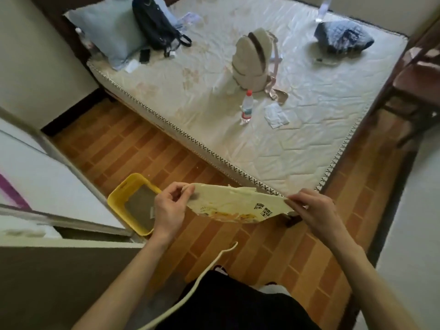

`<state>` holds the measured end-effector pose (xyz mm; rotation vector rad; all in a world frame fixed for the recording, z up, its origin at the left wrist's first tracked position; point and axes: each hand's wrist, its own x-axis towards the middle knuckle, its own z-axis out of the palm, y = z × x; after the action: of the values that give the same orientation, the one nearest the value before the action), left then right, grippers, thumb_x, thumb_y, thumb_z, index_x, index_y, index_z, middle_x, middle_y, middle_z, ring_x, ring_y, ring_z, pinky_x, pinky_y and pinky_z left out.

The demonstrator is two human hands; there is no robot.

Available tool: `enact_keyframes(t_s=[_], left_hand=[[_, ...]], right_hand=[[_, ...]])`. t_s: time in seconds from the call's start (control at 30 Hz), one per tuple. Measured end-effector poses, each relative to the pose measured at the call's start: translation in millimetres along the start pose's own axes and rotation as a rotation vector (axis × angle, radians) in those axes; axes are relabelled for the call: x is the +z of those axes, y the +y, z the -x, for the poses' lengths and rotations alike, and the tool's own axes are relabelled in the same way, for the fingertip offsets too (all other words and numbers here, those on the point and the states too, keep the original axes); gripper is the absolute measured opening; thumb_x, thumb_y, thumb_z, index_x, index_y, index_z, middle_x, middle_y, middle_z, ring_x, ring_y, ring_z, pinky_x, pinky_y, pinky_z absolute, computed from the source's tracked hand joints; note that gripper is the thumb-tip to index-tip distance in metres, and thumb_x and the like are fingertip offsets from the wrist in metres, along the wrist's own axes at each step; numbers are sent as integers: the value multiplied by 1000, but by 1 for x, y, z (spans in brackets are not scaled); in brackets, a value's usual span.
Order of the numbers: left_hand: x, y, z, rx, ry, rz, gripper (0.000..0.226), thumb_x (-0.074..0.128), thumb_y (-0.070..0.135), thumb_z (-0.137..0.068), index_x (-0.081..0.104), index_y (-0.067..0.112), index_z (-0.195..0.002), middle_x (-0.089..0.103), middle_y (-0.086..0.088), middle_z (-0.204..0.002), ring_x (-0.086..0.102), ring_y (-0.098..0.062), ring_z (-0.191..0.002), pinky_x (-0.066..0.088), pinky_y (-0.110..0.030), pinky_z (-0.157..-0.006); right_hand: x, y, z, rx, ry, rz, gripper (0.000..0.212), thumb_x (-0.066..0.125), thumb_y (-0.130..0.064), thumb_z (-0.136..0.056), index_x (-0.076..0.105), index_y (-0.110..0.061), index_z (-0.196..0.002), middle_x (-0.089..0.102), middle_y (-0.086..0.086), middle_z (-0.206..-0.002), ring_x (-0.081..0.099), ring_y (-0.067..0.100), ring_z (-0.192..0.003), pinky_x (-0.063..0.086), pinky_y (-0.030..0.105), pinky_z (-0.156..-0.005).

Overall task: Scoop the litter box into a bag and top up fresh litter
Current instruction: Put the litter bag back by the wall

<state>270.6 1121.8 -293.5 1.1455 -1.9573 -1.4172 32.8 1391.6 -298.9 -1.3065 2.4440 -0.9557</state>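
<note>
Pinching a cream bag (238,207) by both ends (print blurred), both hands' fingers (184,190) clamp it; litter box (123,198) partly hidden.

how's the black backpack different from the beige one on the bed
The black backpack lies slumped near the head of the mattress, partly on the light blue pillow; the beige backpack stands upright mid-mattress. The black one is plain dark; the beige one carries a brown stripe and pinkish straps trailing beside it. Both sit on the mattress, untouched by either hand.
</note>
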Motion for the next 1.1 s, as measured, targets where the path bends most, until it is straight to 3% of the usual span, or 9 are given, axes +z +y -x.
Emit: enact_keyframes(t_s=[0.3,0.47,0.63,0.87,1.03,1.1], left_hand=[[147,65,-4,83,-301,94,7,74,13,-92,79,15,-96,79,7,-83,74,-5,-78,57,-18,-72],[237,98,8,83,-439,148,7,75,9,-90,79,14,-92,80,2,-81,75,-8,-78,59,-24,-77],[325,119,23,105,-586,119,14,73,16,-93,80,6,-99,80,-9,-88,77,-27,-90,60,-47,-88],[437,147,51,154,-708,82,10,72,15,-95,79,10,-96,79,-8,-85,74,-21,-84,58,-26,-79],[511,162,61,125,-809,65,11,74,14,-92,81,21,-87,78,1,-82,70,-9,-80,57,-29,-81],[542,165,62,141,-885,26,11,74,15,-92,82,21,-88,79,1,-84,71,-10,-83,57,-32,-82]], right_hand=[[-77,84,99,316,243,-87,14,71,-20,-92,80,-17,-104,70,-11,-94,67,14,-87,58,35,-61],[-122,118,151,439,358,-104,22,67,-30,-89,78,-17,-102,69,-14,-93,68,11,-86,57,24,-64],[-155,151,202,569,461,-119,15,70,-23,-90,78,-13,-99,70,-10,-91,66,8,-87,52,11,-64],[-171,185,255,744,608,-91,9,72,-17,-92,77,-14,-98,70,-8,-90,67,9,-86,54,13,-62],[-168,203,271,891,735,-21,8,74,-18,-90,76,-14,-98,71,-6,-90,68,8,-83,59,19,-59],[-165,216,280,986,748,22,8,73,-17,-91,75,-14,-99,69,-6,-90,67,6,-81,56,14,-59]])
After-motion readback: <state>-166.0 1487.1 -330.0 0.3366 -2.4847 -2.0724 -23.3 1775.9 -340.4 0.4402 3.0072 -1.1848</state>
